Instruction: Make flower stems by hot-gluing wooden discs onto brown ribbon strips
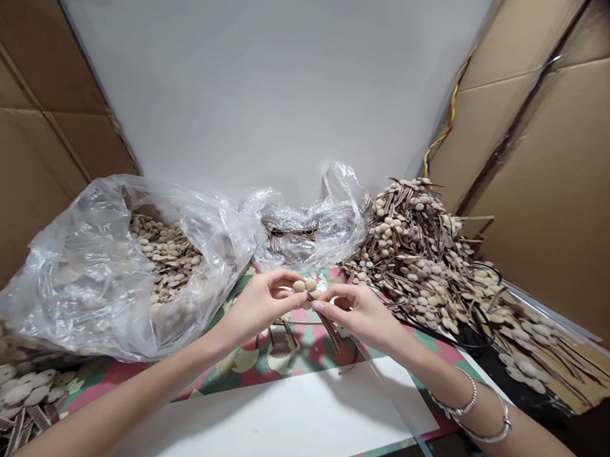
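Observation:
Between my two hands, above the patterned cloth, is a beige flower-shaped piece (305, 286) with rounded, padded petals. My left hand (267, 300) pinches its left side between thumb and fingers. On the lower right, my right hand (360, 310) is closed where a brown striped ribbon (331, 331) meets the petals. The ribbon's ends hang down below the flower. My fingertips hide part of the join. More strips of striped ribbon (288, 332) lie on the cloth just beneath my hands.
A clear plastic bag (101, 269) of beige flower pieces (168, 253) stands left. Behind my hands sits another plastic bag (334, 217) with ribbons inside. Ribboned flowers (416, 251) are heaped right, beside a black cable (472, 346). A white board (272, 423) lies in front; cardboard walls (558, 179) flank the table.

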Demonstrator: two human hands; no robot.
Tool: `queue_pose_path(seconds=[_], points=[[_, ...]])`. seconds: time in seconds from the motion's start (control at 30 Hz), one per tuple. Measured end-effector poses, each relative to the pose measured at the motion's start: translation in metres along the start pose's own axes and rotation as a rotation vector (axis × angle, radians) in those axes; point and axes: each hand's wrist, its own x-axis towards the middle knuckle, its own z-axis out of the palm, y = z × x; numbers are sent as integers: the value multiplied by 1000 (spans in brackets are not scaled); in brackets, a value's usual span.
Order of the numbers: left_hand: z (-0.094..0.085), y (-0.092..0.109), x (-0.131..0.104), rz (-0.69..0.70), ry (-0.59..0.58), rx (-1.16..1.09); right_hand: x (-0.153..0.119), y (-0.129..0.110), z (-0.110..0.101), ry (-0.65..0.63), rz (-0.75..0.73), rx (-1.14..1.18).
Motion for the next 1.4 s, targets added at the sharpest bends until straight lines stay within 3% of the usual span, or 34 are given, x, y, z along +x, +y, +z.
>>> queue_pose_path(seconds=[0.27, 0.77, 1.07, 1.27, 1.4], points=[[-1, 0, 1, 7, 25, 22, -3, 2, -5, -49, 37, -28], [-3, 2, 2, -118, -22, -62, -2, 2, -6, 10, 20, -65], [-4, 2, 3, -200, -87, -119, -2, 1, -3, 112, -210, -42], [-5, 2, 5, -249, -151, -201, 0, 5, 1, 125, -186, -10], [-3, 1, 6, -246, -119, -180, 0, 7, 2, 124, -186, 5]])
